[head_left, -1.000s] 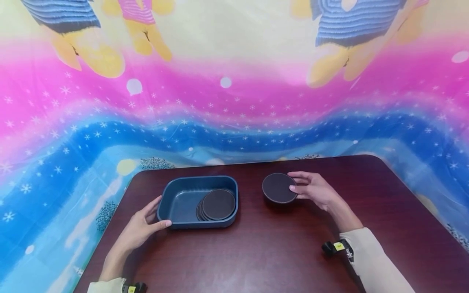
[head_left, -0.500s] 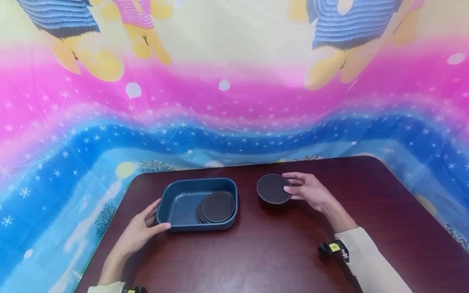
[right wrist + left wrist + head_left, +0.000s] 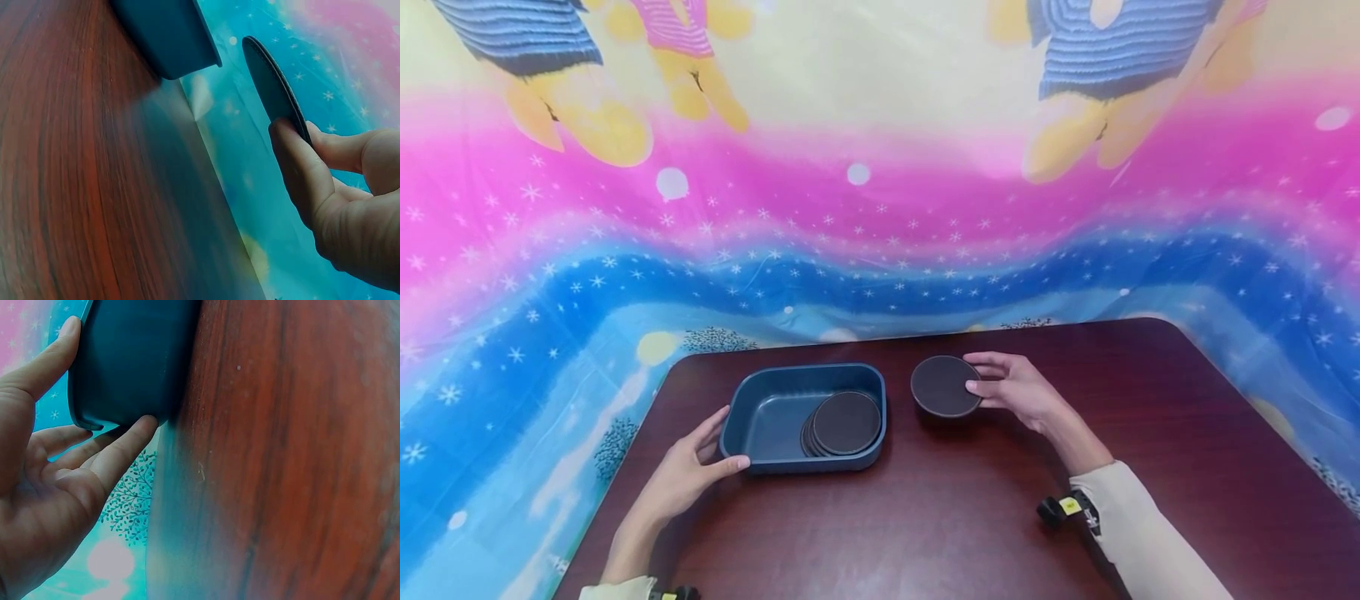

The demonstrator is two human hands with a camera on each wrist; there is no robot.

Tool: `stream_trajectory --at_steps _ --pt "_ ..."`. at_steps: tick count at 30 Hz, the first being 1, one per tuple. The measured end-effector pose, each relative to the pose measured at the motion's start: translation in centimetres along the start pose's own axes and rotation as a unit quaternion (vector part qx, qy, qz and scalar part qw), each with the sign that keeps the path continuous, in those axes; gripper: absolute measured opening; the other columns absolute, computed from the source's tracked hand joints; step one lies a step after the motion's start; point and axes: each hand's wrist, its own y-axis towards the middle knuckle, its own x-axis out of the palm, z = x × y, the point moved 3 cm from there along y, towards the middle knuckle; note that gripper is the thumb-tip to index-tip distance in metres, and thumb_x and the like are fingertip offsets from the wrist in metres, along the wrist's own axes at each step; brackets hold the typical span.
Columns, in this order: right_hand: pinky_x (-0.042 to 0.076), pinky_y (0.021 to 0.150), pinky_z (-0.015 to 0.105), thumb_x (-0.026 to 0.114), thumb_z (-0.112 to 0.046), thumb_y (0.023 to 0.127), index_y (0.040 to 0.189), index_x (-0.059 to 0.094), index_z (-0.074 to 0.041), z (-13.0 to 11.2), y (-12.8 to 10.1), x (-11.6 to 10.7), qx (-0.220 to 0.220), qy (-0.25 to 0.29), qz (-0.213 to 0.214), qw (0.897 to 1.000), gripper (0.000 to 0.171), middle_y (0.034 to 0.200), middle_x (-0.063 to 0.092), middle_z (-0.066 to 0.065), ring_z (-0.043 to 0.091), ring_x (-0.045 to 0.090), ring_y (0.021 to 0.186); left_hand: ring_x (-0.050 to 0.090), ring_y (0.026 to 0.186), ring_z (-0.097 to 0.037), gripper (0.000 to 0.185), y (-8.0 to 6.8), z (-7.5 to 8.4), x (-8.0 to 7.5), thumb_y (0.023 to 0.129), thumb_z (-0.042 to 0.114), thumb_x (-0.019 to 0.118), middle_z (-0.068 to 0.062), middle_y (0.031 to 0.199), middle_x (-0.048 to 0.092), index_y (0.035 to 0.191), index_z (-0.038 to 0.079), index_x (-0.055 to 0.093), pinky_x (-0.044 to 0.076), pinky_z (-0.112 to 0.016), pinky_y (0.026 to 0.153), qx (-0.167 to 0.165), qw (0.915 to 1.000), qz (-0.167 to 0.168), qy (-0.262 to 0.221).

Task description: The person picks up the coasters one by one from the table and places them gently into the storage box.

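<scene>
A blue rectangular tray (image 3: 760, 392) sits on the dark wooden table (image 3: 970, 517), with a stack of dark round coasters (image 3: 844, 423) in its right half. My left hand (image 3: 688, 471) holds the tray's near left corner (image 3: 125, 369), thumb on the front wall and fingers at the side. My right hand (image 3: 1011, 390) pinches one more dark round coaster (image 3: 943, 386) by its right edge and holds it just above the table, a little right of the tray. In the right wrist view that coaster (image 3: 272, 87) shows edge-on between thumb and fingers.
A bright cartoon-print cloth (image 3: 865, 208) hangs behind the table and drapes round its sides. Bare tabletop stretches to the right and front. Small black clips with yellow tags (image 3: 1060, 508) sit on both wrists.
My right hand has carried the coaster leftward, closer to the tray. The left hand and the tray have stayed put.
</scene>
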Motion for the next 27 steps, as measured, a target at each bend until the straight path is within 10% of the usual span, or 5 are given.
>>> stream_trajectory --at_steps 27 --pt "0.067 0.088 0.035 0.071 0.002 0.100 0.157 0.048 0.005 -0.6 1.6 5.5 -0.006 0.018 -0.031 0.999 0.063 0.147 0.058 0.034 0.016 0.077 0.097 0.047 0.153 -0.046 0.099 0.1 0.0 -0.2 0.098 0.036 0.081 -0.025 0.171 0.037 0.173 0.012 0.021 0.057 -0.051 0.110 0.002 0.9999 0.004 0.013"
